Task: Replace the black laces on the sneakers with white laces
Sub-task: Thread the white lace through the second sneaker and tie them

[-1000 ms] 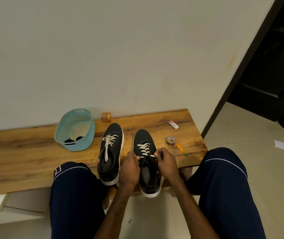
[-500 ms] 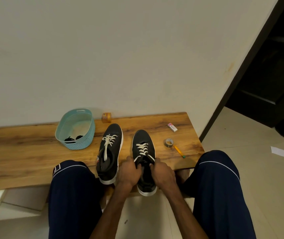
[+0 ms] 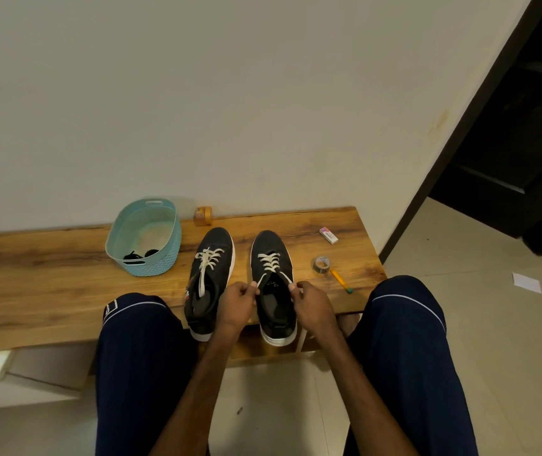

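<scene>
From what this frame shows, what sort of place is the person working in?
Likely a home hallway or entry: a low wooden bench against a plain wall, a tiled floor, and a dark doorway on the right.

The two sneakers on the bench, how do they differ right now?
On the right sneaker, the lace ends are pinched, one in the left hand, one in the right hand; on the left sneaker, they are unheld. The right sneaker's ends stretch out sideways; the left sneaker's lie down its tongue. Both are black, white-soled, white-laced, heels overhanging the bench.
</scene>
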### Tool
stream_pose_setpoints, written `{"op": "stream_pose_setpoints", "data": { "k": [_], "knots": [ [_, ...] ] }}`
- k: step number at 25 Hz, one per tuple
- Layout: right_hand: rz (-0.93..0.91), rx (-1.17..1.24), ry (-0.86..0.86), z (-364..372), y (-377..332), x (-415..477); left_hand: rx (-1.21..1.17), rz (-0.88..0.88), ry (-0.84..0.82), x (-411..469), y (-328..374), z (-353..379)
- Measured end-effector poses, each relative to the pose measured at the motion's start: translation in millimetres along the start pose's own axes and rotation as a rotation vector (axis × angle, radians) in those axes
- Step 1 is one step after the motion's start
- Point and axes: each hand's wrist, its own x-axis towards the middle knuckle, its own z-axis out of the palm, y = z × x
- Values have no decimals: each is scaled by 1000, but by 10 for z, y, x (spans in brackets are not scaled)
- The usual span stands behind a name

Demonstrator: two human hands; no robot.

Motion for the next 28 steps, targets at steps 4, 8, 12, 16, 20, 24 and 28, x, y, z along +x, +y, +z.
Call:
{"op": "stream_pose_setpoints", "data": {
  "k": [4,8,12,16,20,24,28],
  "knots": [
    [-54,547,-128,-320,-122,-223,-244,156,-88,-264,222,-194],
    [-317,820,-299,-614,-236,-482,-216,425,-55,-603,354,-334],
    [-407,828,-164,-688,-322,-646,-308,569,-166,-780,529,-444],
    [-358,792,48,-766,-514,-584,-224,595,-65,-782,737,-543],
    [-430,547,177,-837,-701,-486,-197,635,85,-726,958,-557],
    [-495,446,234,-909,-888,-482,-283,603,139,-750,1113,-491],
    [-440,505,253,-908,-964,-500,-291,520,183,-738,1179,-456]
  ]
}}
